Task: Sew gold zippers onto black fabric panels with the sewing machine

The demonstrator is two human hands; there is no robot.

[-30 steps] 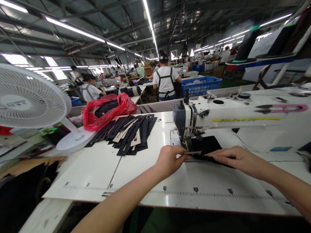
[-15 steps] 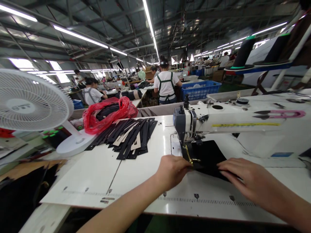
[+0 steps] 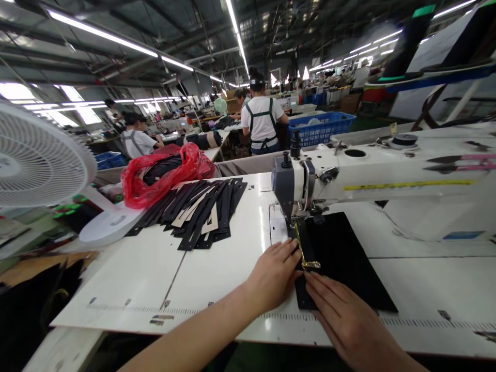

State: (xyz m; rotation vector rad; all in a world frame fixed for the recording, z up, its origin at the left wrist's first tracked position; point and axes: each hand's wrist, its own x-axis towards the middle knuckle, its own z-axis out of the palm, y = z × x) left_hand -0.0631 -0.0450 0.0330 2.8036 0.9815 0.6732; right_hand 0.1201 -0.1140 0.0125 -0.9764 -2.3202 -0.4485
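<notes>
A black fabric piece (image 3: 349,258) lies flat on the sewing machine table, its far end under the head of the white sewing machine (image 3: 292,181). Along its left side runs a gold-toothed zipper (image 3: 299,243) with a metal pull (image 3: 311,264) at the near end. My left hand (image 3: 275,271) rests with fingers stretched out on the fabric's left edge, beside the zipper teeth. Just below the pull, my right hand (image 3: 344,315) lies flat on the fabric, fingers extended, thumb hidden. The fingertips of both hands are close together.
Left of the machine lies a pile of black slotted strips (image 3: 205,217), beside a red plastic bag (image 3: 163,175). A white fan (image 3: 42,160) stands at the left. Pink-handled snips (image 3: 461,163) rest on the machine arm. Co-workers sit beyond, near a blue basket (image 3: 321,126).
The fabric has been straightened and now lies flat, its near end spread toward me. My right hand has moved left to the zipper pull; my left hand has gone from pinching to flat.
</notes>
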